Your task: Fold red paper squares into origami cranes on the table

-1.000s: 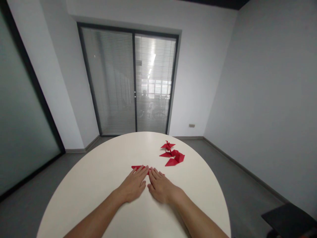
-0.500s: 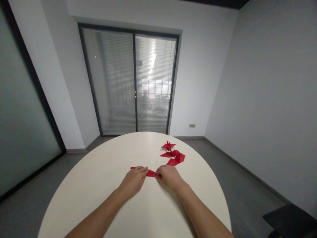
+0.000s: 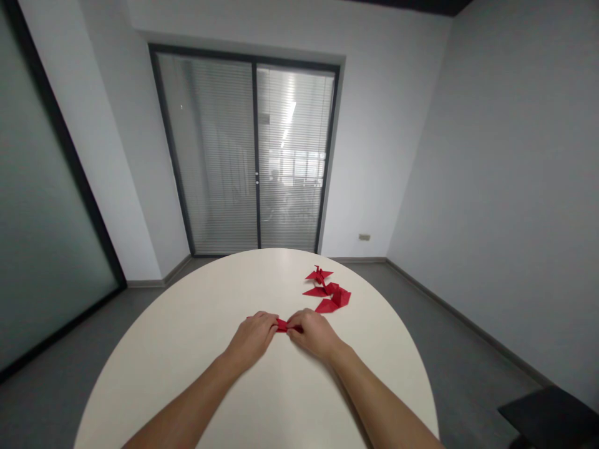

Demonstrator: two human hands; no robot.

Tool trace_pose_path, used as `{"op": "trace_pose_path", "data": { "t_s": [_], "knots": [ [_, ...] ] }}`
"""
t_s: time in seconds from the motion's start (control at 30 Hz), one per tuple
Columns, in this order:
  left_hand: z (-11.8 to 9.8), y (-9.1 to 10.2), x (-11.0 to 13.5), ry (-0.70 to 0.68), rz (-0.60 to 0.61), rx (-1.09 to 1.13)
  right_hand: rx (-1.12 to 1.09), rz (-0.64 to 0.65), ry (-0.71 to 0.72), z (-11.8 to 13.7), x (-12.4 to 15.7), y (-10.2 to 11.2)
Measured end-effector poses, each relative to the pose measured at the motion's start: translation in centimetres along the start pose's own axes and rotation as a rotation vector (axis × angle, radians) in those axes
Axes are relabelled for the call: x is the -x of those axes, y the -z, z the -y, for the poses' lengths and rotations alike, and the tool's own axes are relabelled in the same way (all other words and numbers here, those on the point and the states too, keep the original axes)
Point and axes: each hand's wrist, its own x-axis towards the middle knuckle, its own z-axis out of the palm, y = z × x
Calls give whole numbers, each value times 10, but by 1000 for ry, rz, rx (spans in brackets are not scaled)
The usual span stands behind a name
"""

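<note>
A folded red paper (image 3: 282,324) lies on the round white table (image 3: 196,324), mostly covered by my hands. My left hand (image 3: 253,340) rests on its left part with fingers curled, fingertips pressing the paper. My right hand (image 3: 312,333) is closed in a pinch on the paper's right end. The two hands almost touch over the paper. Only a small red strip shows between them.
Several finished red paper cranes (image 3: 327,292) lie in a small heap beyond my right hand. A dark chair corner (image 3: 547,415) shows at the lower right. Glass doors with blinds (image 3: 255,156) stand behind the table.
Both hands lay flat on the paper a second ago. Since then they have curled and pinched it, and the right hand has slid left, closer to the left hand.
</note>
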Motion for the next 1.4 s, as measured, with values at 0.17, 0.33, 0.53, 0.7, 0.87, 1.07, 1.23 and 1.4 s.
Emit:
{"op": "trace_pose_path", "data": {
  "t_s": [0.17, 0.33, 0.53, 0.7, 0.87, 1.07, 1.23, 1.4],
  "knots": [
    [0, -1, 0, 3, -13, -9, -125, -17, -80, -3, -3, -4],
    [-1, 0, -1, 8, -3, -16, -143, -22, -88, -1, -4, -4],
    [-6, 2, -4, 4, 13, -121, -93, -33, -91, -1, -6, -9],
    [-5, 0, -7, -42, -1, -173, -141, -97, -55, -4, -7, -14],
    [-4, -3, -9, -43, -16, -177, -202, -139, -69, -6, -8, -21],
    [-6, -2, -7, -44, -40, -129, -297, -133, -51, -10, -12, -28],
    [-6, 0, -2, -16, -94, -3, -426, -95, -70, -13, -13, -32],
    [-6, 0, 0, 60, -104, 77, -515, -95, -80, -17, -15, -38]
  ]
}}
